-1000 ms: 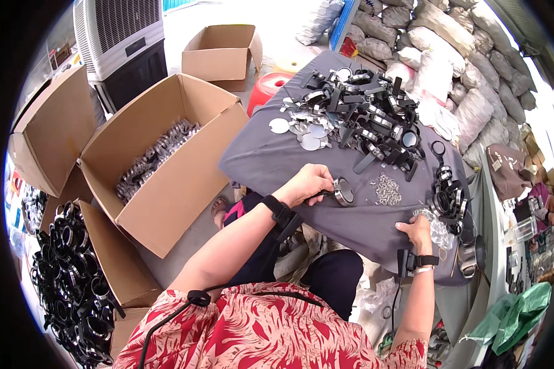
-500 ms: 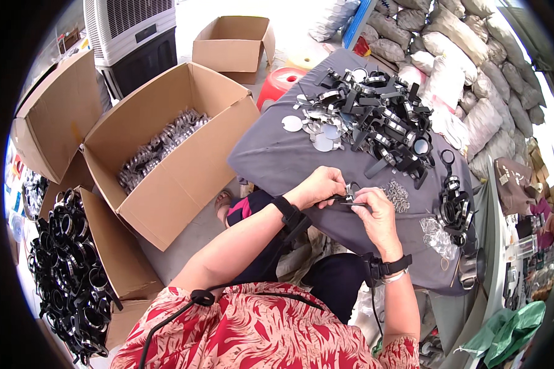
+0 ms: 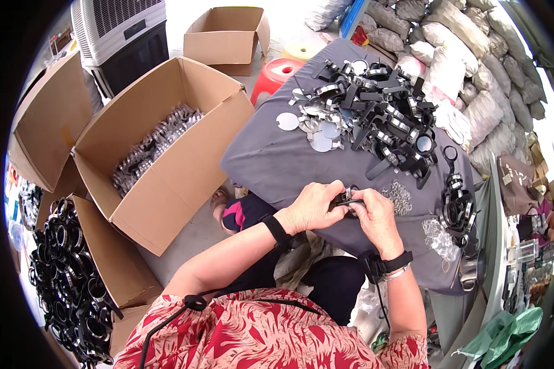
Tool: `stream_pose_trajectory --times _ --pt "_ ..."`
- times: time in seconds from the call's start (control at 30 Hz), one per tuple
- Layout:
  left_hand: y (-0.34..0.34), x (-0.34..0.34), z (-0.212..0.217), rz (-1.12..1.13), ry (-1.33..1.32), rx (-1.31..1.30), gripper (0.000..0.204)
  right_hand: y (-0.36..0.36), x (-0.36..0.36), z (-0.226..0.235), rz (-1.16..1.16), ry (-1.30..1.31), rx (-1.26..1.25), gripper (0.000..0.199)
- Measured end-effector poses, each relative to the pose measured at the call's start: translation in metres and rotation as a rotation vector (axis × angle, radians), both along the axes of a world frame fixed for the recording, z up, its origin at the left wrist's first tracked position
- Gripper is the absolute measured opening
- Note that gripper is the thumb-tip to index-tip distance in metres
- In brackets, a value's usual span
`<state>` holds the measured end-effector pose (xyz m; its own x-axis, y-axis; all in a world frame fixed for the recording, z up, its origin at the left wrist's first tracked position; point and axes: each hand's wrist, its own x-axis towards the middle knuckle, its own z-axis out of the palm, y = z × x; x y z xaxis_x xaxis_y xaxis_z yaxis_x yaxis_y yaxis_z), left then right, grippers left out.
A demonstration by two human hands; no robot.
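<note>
My left hand [image 3: 314, 208] and my right hand [image 3: 377, 216] meet over the near edge of a table covered in grey cloth [image 3: 268, 157]. Between them is a small black part with a shiny metal bit [image 3: 346, 198], pinched by the fingertips of both hands. The fingers hide much of its shape. Just right of my hands lies a heap of tiny silver metal pieces [image 3: 399, 200]. Farther back, a large pile of black ring-and-arm parts [image 3: 391, 117] is spread out, with flat silver discs [image 3: 321, 138] along its left side.
More black ringed parts [image 3: 454, 206] and a clear plastic bag [image 3: 440, 238] lie at the table's right. A cardboard box [image 3: 166, 212] of shiny pieces stands left, near another box of black rings [image 3: 74, 277]. A red stool [image 3: 271, 80] and stacked sacks [image 3: 455, 37] are beyond.
My left hand has moved slightly down and turned, its fingers now closer round the black part. My right fingers have closed in against it. The view has shifted a little.
</note>
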<state>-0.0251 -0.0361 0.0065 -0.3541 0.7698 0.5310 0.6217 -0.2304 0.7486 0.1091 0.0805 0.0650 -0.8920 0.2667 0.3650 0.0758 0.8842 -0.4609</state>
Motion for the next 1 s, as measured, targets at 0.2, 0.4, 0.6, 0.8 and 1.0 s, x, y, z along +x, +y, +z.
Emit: stream_pose_trajectory --times 0.2,0.4,0.6,0.8,1.0 --pt "0.000 -0.002 -0.003 0.056 0.127 -0.004 0.027 0.010 -0.014 0.010 0.084 -0.032 -0.036 0.020" --pt "0.000 0.000 -0.003 0.086 0.125 -0.020 0.026 0.020 -0.030 0.035 0.130 -0.323 -0.384 0.010" --pt "-0.001 0.002 -0.005 0.094 0.123 -0.057 0.031 0.004 -0.001 0.001 0.015 -0.080 -0.240 0.011" --pt "0.001 0.001 -0.003 0.089 0.090 -0.069 0.032 0.015 0.056 -0.049 -0.230 0.407 -0.578 0.007" --pt "0.000 0.005 -0.004 0.128 0.152 0.000 0.025 0.034 0.114 -0.065 -0.543 0.585 -0.626 0.012"
